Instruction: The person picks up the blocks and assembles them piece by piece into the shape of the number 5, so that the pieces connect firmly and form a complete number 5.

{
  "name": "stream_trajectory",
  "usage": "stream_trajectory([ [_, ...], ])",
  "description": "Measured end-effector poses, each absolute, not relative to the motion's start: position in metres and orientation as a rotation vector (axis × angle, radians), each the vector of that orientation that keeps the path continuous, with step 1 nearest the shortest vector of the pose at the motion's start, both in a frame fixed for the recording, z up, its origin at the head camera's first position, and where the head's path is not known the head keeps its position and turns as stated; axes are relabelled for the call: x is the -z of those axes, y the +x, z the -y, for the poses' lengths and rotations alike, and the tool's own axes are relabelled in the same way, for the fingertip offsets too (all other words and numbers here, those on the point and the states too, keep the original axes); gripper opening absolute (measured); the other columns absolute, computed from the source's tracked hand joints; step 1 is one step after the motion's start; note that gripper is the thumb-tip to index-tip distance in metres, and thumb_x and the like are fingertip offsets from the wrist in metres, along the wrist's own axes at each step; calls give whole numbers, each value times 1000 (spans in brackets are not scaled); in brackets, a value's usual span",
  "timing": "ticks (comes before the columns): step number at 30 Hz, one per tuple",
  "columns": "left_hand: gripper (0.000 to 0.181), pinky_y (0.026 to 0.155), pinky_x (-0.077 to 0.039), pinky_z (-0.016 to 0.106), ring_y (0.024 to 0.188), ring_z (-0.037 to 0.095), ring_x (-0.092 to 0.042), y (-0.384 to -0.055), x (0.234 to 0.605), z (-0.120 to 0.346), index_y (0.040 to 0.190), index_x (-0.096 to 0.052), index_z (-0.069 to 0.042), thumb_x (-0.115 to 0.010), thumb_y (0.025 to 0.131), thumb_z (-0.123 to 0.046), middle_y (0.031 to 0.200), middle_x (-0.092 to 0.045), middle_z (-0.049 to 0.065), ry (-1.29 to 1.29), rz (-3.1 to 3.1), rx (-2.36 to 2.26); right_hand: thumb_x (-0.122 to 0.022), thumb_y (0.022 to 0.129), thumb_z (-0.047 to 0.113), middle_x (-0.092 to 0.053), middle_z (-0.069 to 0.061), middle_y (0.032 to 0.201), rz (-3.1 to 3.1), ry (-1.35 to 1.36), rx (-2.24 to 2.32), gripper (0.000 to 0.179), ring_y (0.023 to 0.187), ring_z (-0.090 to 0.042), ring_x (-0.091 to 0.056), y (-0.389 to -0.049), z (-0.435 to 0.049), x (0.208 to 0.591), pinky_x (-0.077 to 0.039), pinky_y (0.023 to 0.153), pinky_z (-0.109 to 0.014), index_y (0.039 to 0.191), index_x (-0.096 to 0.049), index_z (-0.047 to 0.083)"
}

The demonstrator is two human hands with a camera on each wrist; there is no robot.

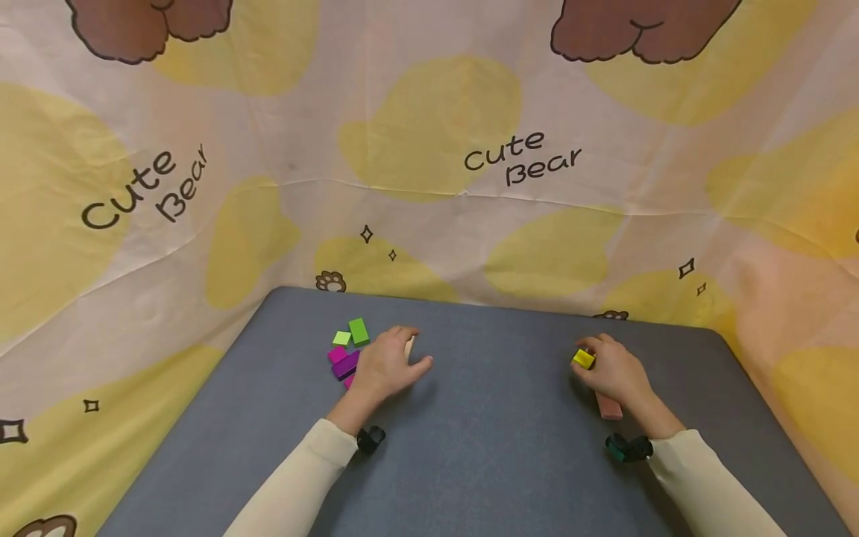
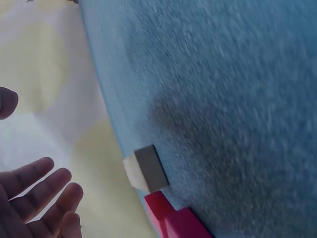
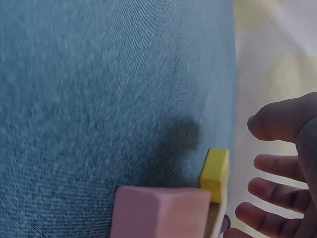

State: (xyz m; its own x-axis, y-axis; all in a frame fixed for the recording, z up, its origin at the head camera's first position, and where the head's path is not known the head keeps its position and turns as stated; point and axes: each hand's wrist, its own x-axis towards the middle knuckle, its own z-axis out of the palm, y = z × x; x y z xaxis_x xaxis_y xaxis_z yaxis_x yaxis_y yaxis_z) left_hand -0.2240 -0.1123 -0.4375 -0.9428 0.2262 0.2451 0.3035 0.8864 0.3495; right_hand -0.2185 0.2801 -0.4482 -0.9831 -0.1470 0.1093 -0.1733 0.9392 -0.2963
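Observation:
My left hand (image 1: pixel 385 365) hovers over the left part of the table, thumb and fingers spread and nothing between them. Close by its fingertips is a cream block (image 1: pixel 410 347); the left wrist view shows this cream block (image 2: pixel 151 168) touching a red block (image 2: pixel 159 204). On the other side, my right hand (image 1: pixel 614 369) is held over a yellow block (image 1: pixel 584 359) and a pink block (image 1: pixel 609 406), partly covering the pink one. From the right wrist, the fingers (image 3: pixel 277 193) appear loosely bent and apart from the yellow block (image 3: pixel 216 171), which stands beyond the pink block (image 3: pixel 163 213).
Left of my left hand lie a green block (image 1: pixel 359 332), a light green block (image 1: pixel 341 338), a magenta block (image 1: pixel 338 355) and a purple block (image 1: pixel 345 365). The grey table (image 1: pixel 496 418) ends at a printed cloth (image 1: pixel 429 253) hung around it.

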Motion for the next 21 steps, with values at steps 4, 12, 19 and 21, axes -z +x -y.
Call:
stream_trajectory([
  [4, 56, 63, -50, 37, 92, 20, -61, -232, 442, 117, 124, -63, -13, -65, 81, -50, 119, -64, 5, -373, 2900, 543, -70, 84, 29, -58, -17, 98, 3029, 226, -464, 43, 80, -29, -61, -224, -283, 453, -48, 57, -39, 116, -65, 0],
  [12, 61, 63, -48, 35, 85, 19, -57, -246, 447, 121, 126, -60, -13, -66, 80, -52, 117, -62, 6, -299, 2993, 542, -71, 82, 28, -57, -17, 96, 3045, 223, -427, 42, 76, -27, -58, -233, -289, 462, -48, 59, -40, 112, -67, -1],
  [19, 63, 65, -48, 35, 85, 19, -57, -254, 452, 124, 127, -59, -11, -68, 79, -51, 115, -62, 8, -232, 3051, 554, -72, 82, 26, -58, -17, 94, 3046, 244, -412, 40, 76, -27, -58, -238, -292, 466, -49, 61, -43, 111, -68, -2],
  [21, 62, 65, -48, 35, 84, 19, -57, -256, 453, 126, 127, -59, -11, -69, 79, -50, 114, -62, 8, -226, 3056, 558, -72, 81, 26, -58, -17, 94, 3046, 245, -411, 40, 76, -27, -58, -239, -292, 467, -49, 61, -43, 111, -68, -2],
])
